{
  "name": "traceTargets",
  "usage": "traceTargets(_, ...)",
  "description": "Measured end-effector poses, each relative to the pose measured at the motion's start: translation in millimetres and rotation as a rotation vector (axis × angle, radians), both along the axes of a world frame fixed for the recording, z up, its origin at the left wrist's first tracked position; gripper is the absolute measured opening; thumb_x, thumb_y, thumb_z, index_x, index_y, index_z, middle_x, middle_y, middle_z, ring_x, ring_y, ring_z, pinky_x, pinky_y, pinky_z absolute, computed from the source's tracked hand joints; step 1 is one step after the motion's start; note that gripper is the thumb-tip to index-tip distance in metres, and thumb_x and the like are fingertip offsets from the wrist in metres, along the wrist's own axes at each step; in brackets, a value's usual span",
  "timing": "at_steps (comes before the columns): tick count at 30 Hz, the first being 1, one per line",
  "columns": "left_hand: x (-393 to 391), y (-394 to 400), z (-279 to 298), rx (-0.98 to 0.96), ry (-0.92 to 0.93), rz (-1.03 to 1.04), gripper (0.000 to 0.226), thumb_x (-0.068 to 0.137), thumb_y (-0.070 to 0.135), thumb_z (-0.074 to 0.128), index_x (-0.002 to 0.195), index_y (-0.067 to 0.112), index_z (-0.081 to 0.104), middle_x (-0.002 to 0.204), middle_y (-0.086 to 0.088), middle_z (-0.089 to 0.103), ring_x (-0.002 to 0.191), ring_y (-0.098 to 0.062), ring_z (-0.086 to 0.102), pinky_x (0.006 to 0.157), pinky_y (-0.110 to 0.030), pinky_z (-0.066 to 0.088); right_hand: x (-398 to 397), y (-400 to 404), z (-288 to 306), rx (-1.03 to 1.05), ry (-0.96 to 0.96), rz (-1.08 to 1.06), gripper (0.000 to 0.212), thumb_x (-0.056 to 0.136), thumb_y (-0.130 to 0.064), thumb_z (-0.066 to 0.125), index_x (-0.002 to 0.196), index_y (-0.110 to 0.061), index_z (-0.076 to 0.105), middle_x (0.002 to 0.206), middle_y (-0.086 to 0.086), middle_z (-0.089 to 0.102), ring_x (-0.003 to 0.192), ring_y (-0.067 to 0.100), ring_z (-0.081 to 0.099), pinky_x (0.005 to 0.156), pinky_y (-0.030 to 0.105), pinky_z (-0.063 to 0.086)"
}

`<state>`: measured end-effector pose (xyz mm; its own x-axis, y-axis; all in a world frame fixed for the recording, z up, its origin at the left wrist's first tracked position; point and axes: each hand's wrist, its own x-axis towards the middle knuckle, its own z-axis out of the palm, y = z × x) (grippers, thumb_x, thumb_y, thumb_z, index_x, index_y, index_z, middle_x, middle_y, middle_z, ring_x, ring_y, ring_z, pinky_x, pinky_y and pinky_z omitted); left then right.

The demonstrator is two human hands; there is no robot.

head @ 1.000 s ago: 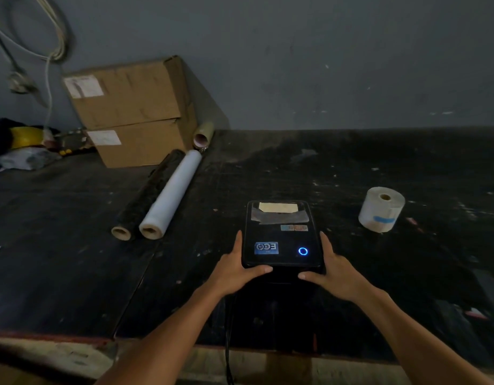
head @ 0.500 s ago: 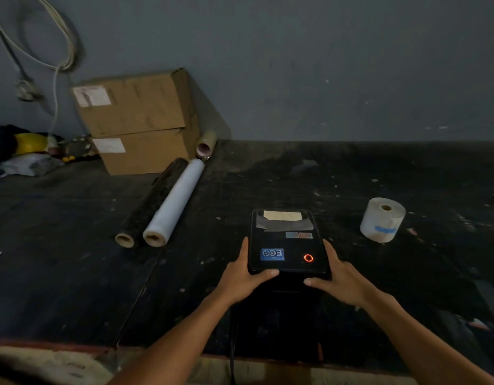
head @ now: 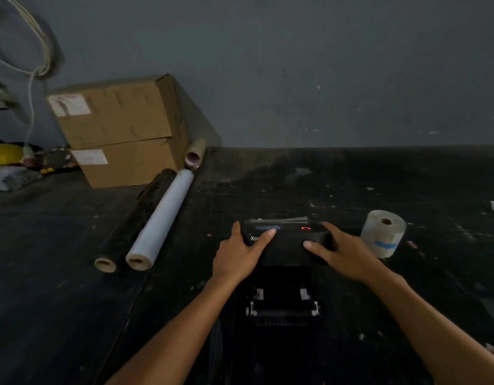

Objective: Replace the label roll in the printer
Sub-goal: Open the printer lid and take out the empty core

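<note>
Lid: the glossy black plastic printer lid (head: 286,238) now stands swung up and back toward the far side; half a second ago it lay nearly flat and showed its whole top face, and now only a thin strip of that face shows.
Status light: the small ring light (head: 305,228) on the lid glows red, as it did half a second ago; a second ago it was blue.
Meaning for the task: I judge the opening step about done, so the roll bay is reachable and the swap itself has not begun.
Left hand: the left hand (head: 237,257) grips the lid's left edge, thumb lying across the blue sticker.
Right hand: the right hand (head: 344,255) grips the lid's right edge, thumb across the lid's near face; the two hands sit apart, one at each side of the lid.
Printer: the black box-shaped label printer (head: 282,309) sits on the dark scuffed worktop (head: 407,301), near centre, between the forearms.
Open bay: white guide pieces and a dark ribbed bar show inside; it is too dark to tell whether an old roll remains.
New roll: the white paper label roll with a strip of blue tape (head: 383,233) stands on end, its brown core upward, just right of the printer, beside the right hand and untouched.
Roll condition: it looks full and tightly wound, the tape seemingly holding the loose end.
</note>
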<state>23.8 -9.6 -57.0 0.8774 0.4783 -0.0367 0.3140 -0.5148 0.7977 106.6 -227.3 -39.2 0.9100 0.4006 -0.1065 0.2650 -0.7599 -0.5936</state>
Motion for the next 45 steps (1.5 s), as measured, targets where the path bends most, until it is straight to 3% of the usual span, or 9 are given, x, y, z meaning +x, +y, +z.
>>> traceTargets(7,54.8,15.7,25.4,-0.096,-0.103,0.061,0.109,0.059,0.087,0.049,0.146,0.027,0.025,0.146,-0.008,0.043,0.134,-0.027,0.039,0.109,-0.038,0.032,38.1,28.2,-0.7,0.419,-0.181,0.007,0.074,0.083,-0.059,0.049,0.145,-0.034,0.020,0.147,0.004,0.040,0.130,0.020,0.041,0.102,0.031,0.036)
traceTargets(13,83.6,31.8,38.2,-0.074,-0.111,0.016,0.096,0.067,0.078,0.055,0.147,0.036,0.022,0.148,0.003,0.040,0.133,-0.012,0.036,0.097,-0.018,0.025,80.9,48.4,7.5,0.577,-0.176,0.038,0.055,0.089,-0.048,0.050,0.140,-0.037,0.034,0.142,-0.004,0.045,0.123,0.004,0.040,0.095,0.018,0.032)
traceTargets(18,94.5,33.6,37.7,-0.084,-0.152,-0.042,0.081,0.070,0.078,0.048,0.141,0.052,0.018,0.143,0.015,0.041,0.114,0.010,0.032,0.082,-0.001,0.024,110.9,61.9,11.5,0.607,-0.071,0.007,0.051,0.087,-0.052,0.051,0.136,-0.041,0.040,0.138,0.000,0.050,0.122,0.016,0.047,0.100,0.032,0.042)
traceTargets(20,104.6,37.0,37.5,-0.084,-0.158,-0.030,0.072,0.078,0.071,0.050,0.141,0.050,0.023,0.144,0.011,0.043,0.116,0.007,0.035,0.086,-0.005,0.028,121.6,67.1,12.8,0.590,-0.017,-0.031,0.052,0.085,-0.056,0.050,0.134,-0.044,0.041,0.141,-0.001,0.047,0.123,0.020,0.048,0.098,0.042,0.046)
traceTargets(26,133.2,49.8,35.3,-0.078,-0.116,-0.019,0.066,0.085,0.065,0.046,0.144,0.041,0.028,0.148,0.001,0.041,0.135,-0.020,0.037,0.096,-0.023,0.027,145.2,78.1,16.6,0.592,0.076,-0.099,0.049,0.083,-0.056,0.052,0.129,-0.041,0.049,0.141,-0.004,0.048,0.130,0.021,0.041,0.105,0.034,0.032)
traceTargets(31,139.5,49.8,32.9,-0.111,-0.112,0.008,0.068,0.084,0.067,0.045,0.144,0.040,0.028,0.149,0.000,0.041,0.136,-0.023,0.035,0.097,-0.026,0.026,154.2,81.6,12.2,0.599,0.100,-0.131,0.048,0.084,-0.054,0.053,0.129,-0.037,0.051,0.138,-0.003,0.051,0.128,0.021,0.044,0.103,0.032,0.033)
traceTargets(37,106.0,50.1,23.0,-0.218,-0.039,-0.060,0.093,0.072,0.084,0.037,0.148,0.040,0.005,0.152,0.002,0.035,0.136,-0.021,0.036,0.104,-0.028,0.027,137.7,69.4,6.1,0.820,0.136,-0.221,0.056,0.091,-0.054,0.042,0.140,-0.027,0.039,0.147,-0.003,0.041,0.132,0.015,0.037,0.108,0.030,0.026)
traceTargets(43,45.0,28.8,-39.8,-0.056,-0.129,-0.221,0.062,0.084,0.070,0.041,0.136,0.063,0.007,0.137,0.030,0.036,0.124,0.007,0.038,0.093,0.000,0.027,68.5,22.1,-52.7,0.573,0.097,-0.340,0.065,0.088,-0.061,0.039,0.143,-0.030,0.028,0.151,-0.002,0.034,0.137,0.018,0.032,0.109,0.037,0.025)
traceTargets(45,35.9,17.3,-56.1,0.016,-0.111,-0.262,0.067,0.085,0.070,0.040,0.140,0.054,0.006,0.145,0.025,0.028,0.131,0.006,0.029,0.103,-0.008,0.024,45.1,19.8,-74.5,0.427,0.085,-0.233,0.070,0.088,-0.058,0.042,0.146,-0.024,0.025,0.152,0.002,0.032,0.138,0.018,0.029,0.109,0.034,0.023)
